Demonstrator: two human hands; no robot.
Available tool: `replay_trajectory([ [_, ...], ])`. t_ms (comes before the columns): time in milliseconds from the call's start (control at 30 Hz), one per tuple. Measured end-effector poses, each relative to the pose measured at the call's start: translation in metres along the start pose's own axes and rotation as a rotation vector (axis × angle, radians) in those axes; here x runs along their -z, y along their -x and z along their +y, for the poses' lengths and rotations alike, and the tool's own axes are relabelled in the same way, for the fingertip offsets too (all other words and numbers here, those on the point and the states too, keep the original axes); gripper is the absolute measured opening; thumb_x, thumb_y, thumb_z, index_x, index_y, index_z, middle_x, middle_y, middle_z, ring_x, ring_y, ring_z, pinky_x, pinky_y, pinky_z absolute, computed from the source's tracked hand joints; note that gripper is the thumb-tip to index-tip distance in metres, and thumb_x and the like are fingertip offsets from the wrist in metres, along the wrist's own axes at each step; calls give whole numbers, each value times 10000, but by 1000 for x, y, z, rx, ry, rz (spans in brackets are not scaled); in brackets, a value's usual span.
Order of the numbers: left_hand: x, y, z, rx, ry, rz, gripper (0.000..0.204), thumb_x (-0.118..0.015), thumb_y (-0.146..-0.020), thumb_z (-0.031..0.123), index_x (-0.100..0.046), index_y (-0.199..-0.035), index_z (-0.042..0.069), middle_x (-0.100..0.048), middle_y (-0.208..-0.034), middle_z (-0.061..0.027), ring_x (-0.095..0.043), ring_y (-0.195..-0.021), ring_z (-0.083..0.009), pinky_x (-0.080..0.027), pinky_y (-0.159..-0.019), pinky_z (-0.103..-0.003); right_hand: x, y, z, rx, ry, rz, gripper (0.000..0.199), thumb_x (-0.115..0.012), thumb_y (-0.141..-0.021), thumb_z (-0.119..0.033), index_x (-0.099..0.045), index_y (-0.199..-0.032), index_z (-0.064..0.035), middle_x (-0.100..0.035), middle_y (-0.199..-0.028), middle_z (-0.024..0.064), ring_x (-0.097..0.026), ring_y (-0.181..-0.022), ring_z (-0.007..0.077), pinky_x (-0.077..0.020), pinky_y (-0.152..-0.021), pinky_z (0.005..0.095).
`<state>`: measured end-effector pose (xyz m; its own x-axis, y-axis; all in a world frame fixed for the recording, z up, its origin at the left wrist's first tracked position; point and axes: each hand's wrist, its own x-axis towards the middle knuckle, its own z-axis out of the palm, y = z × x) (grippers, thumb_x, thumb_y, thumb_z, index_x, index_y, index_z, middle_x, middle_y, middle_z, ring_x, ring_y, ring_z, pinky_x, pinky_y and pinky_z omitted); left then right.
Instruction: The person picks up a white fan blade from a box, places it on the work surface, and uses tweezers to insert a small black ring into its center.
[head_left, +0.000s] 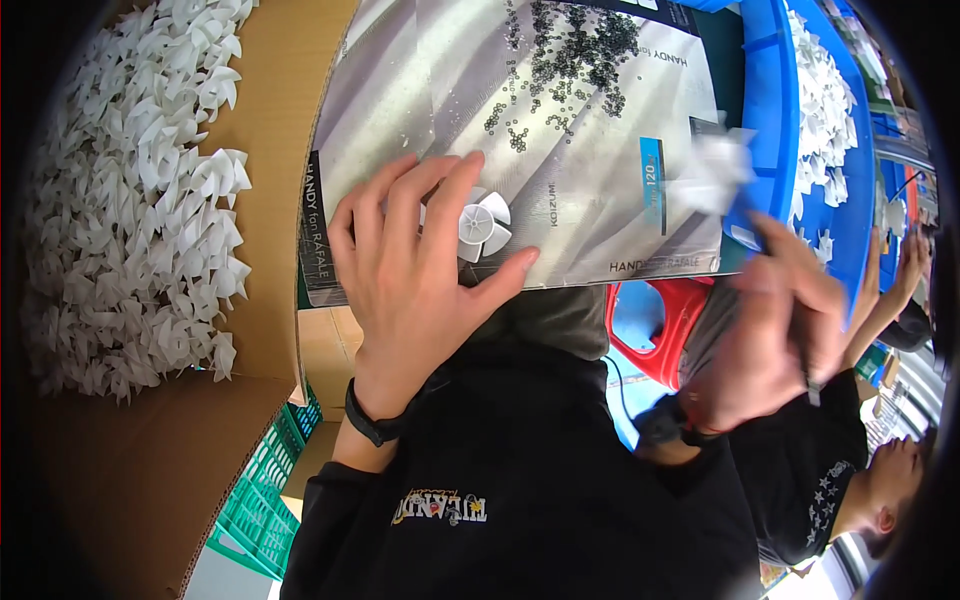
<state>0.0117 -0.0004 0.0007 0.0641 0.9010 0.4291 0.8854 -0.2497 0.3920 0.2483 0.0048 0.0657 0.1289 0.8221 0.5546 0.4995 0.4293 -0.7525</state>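
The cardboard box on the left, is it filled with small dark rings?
No, the cardboard box holds white fan blades; the small dark rings lie on the printed board.

Left hand (415,265) pressing white fan blade (483,226) on printed board (560,150), right hand (775,325) blurred near blue tray (765,120)

White fan blade (484,225), blue bin (765,110)

white fan impeller (483,226), flat on board
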Motion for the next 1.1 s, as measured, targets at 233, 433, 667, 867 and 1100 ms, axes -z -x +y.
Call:
replay_trajectory([
  [233, 16, 1, -7, -23, 156, -146, 478, -793, -711, 200, -673, -1165, 106, -633, -1166, -45, -585, -1107, -298, -384, -1003, -459, 54, -27, 8, -33, 506, 322, 189, -729, -888, -16, -680, -1055, 58, -737, -1070, 224, -720, -868, 235, -558, -843, 315],
  [433, 7, 5, -12, -83, 174, -111, 426, -788, -708, 152, -682, -1119, 119, -633, -1125, -40, -592, -1057, -284, -400, -966, -449, -27, 12, 10, -134, -91, -162, 195, -747, -850, 78, -702, -1039, 54, -747, -1041, 144, -706, -852, 119, -543, -735, 210],
  [667, 7, 3, -6, -94, 138, -94, 385, -802, -722, 176, -698, -1091, 133, -638, -1099, -22, -608, -1019, -258, -418, -928, -434, -54, 15, 30, -346, -119, -245, 127, -737, -890, 53, -695, -1010, 42, -752, -1046, 86, -658, -851, 70, -518, -794, 204],
  [867, 6, 2, -5, -96, 120, -85, 372, -809, -728, 192, -702, -1081, 142, -640, -1088, -9, -614, -1002, -247, -425, -907, -424, -57, 15, 34, -310, -92, -250, 118, -741, -893, 45, -703, -1004, 32, -753, -1040, 66, -648, -834, 49, -509, -766, 190],
  [1100, 6, 2, -5, -90, 104, -74, 379, -829, -717, 200, -706, -1071, 143, -643, -1085, -3, -617, -994, -238, -427, -902, -414, -55, 15, 26, -355, -97, -266, 144, -736, -893, 51, -691, -1029, 43, -746, -1055, 91, -665, -886, 84, -524, -786, 213],
])
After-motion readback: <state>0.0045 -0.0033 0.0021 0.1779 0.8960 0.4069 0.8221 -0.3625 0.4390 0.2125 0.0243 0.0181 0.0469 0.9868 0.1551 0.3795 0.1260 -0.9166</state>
